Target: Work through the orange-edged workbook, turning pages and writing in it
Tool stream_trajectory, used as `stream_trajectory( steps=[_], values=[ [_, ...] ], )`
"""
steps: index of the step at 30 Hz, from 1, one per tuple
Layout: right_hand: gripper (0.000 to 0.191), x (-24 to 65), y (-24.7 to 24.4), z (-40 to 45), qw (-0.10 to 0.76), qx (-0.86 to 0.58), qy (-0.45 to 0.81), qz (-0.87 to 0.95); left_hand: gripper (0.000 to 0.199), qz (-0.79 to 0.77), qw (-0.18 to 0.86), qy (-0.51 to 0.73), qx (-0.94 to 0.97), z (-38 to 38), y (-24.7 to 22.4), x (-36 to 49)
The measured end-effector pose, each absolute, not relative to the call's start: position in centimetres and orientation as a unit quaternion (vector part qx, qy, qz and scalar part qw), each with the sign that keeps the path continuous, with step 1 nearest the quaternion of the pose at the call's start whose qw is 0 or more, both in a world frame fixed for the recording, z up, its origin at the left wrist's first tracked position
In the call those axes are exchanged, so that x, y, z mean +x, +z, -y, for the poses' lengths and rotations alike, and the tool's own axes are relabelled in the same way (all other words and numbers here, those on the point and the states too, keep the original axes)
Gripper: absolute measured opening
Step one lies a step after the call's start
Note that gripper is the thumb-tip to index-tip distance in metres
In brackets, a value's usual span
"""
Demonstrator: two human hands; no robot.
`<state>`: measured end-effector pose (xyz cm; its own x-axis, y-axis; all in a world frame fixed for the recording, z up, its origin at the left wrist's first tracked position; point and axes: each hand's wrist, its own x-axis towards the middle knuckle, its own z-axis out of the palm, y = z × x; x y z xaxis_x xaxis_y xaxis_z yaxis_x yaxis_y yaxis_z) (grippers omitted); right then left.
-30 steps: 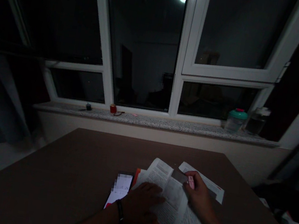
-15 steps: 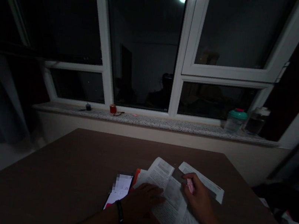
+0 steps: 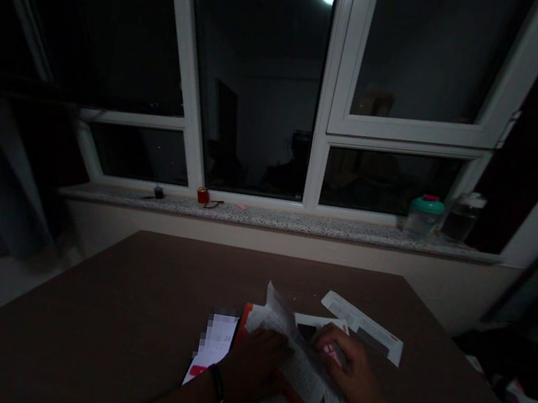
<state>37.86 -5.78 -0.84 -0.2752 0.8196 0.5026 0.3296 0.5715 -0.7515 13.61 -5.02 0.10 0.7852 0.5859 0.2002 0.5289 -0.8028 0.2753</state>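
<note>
Orange-edged paper booklet (image 3: 305, 385) lies open on a brown table (image 3: 132, 302) under a person's two bare hands, one page corner standing up near its top edge. The left hand (image 3: 251, 368), a black wristband (image 3: 218, 389) at its wrist, rests on the left side of the spread, its left fingers (image 3: 278, 345) flat and close together on the paper. The right hand (image 3: 350, 368) sits on the right side, its right fingers (image 3: 329, 337) curled together over a small pink object (image 3: 333, 354), partly hidden beneath them. Just left of the booklet, a smartphone (image 3: 212, 348) lies with its screen lit, the display blurred. A printed paper slip (image 3: 361, 326) lies beyond the right hand, apart from it. Farther off, a teal-lidded jar (image 3: 423, 218), a glass bottle (image 3: 461, 218) and a small red item (image 3: 203, 196) stand on a speckled stone window sill (image 3: 281, 221) before a dark window (image 3: 252, 78).
</note>
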Motion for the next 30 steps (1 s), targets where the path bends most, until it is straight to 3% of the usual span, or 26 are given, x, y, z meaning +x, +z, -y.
stream_trajectory(
  steps=[3,5,7,10,14,17,21,25,30],
  values=[
    [0.034,37.7,-0.7,5.6,0.442,-0.371,0.328,0.748,0.039,-0.292,0.089,0.148,0.941,5.1,0.4,13.6],
    [0.038,37.6,-1.0,5.4,0.43,-0.376,0.364,0.735,0.025,-0.288,0.062,0.164,0.942,5.2,0.4,13.4],
    [0.04,37.5,-1.3,5.3,0.427,-0.379,0.397,0.718,0.015,-0.281,0.026,0.194,0.939,5.3,0.4,13.1],
    [0.042,37.3,-1.9,5.1,0.42,-0.379,0.445,0.694,0.022,-0.273,-0.018,0.248,0.929,5.4,0.4,12.7],
    [0.044,37.3,-2.0,5.0,0.421,-0.342,0.498,0.676,0.01,-0.309,0.008,0.275,0.91,5.3,1.1,12.8],
    [0.045,37.4,-1.7,5.0,0.427,-0.31,0.534,0.661,0.034,-0.339,0.068,0.252,0.904,4.9,1.3,13.0],
    [0.045,37.6,-1.3,4.9,0.452,-0.294,0.562,0.627,0.04,-0.349,0.101,0.214,0.907,4.5,0.8,13.0],
    [0.038,37.7,-1.3,4.5,0.449,-0.402,0.456,0.655,0.043,-0.346,0.107,0.194,0.912,4.4,0.3,12.8],
    [0.022,38.3,-1.6,3.9,0.354,-0.578,0.217,0.702,0.041,-0.351,0.098,0.2,0.909,4.1,0.4,12.8]
  ],
)
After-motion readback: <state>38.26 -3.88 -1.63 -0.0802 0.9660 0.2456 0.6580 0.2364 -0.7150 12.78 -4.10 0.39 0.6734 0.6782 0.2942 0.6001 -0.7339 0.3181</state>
